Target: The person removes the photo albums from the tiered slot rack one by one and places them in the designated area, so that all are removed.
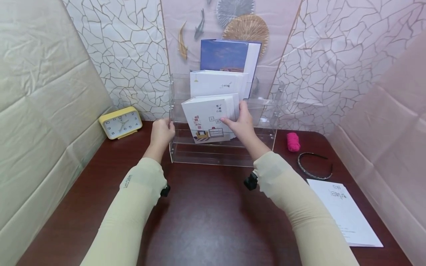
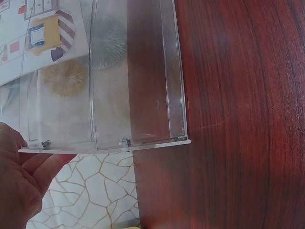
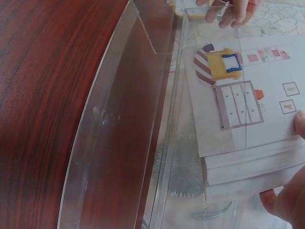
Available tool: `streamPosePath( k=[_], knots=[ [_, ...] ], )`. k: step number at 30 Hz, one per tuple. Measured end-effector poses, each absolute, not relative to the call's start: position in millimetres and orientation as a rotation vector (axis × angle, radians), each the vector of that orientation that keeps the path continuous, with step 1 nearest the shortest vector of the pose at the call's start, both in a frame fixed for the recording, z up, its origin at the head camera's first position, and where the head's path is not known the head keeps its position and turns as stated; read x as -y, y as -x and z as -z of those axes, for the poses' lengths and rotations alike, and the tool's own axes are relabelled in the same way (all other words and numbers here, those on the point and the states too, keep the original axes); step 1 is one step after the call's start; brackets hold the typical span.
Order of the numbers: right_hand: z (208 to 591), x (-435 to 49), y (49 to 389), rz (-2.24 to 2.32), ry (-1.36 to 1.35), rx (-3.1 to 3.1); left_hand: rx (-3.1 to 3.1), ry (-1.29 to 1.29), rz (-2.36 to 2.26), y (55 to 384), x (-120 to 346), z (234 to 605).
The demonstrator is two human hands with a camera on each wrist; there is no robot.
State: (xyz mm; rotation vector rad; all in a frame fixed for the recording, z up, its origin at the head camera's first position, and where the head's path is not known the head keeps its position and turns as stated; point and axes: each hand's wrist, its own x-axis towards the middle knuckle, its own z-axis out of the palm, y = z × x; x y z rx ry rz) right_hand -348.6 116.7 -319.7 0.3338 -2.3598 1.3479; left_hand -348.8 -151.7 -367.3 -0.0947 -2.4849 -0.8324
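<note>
My left hand (image 1: 162,132) grips the left side panel of a clear acrylic book rack (image 1: 213,158); the left wrist view shows fingers behind that panel's edge. In my right hand (image 1: 243,123) is a white book (image 1: 209,118) with a drawing of furniture on its cover, the thumb on the front and the fingers round its right edge. It leans slightly left in a lower tier of the rack, its bottom behind the clear front strip. Behind it stand another white book (image 1: 213,82) and, highest up, a blue-covered book (image 1: 223,55).
A yellow alarm clock (image 1: 121,122) stands at the table's back left. On the right lie a bundle of pink yarn (image 1: 293,142), a dark headband (image 1: 311,174) and a white booklet (image 1: 347,214). Patterned cloth (image 1: 129,55) hangs behind the rack, with plain padded cloth (image 1: 43,96) at the side.
</note>
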Motion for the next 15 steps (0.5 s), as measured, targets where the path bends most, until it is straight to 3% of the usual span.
streamPosePath(
  k=[15],
  knots=[
    [312.3,-115.7,355.0,-1.539,-0.285,2.205,2.459,0.126,0.819,348.0,153.3,366.7]
  ],
)
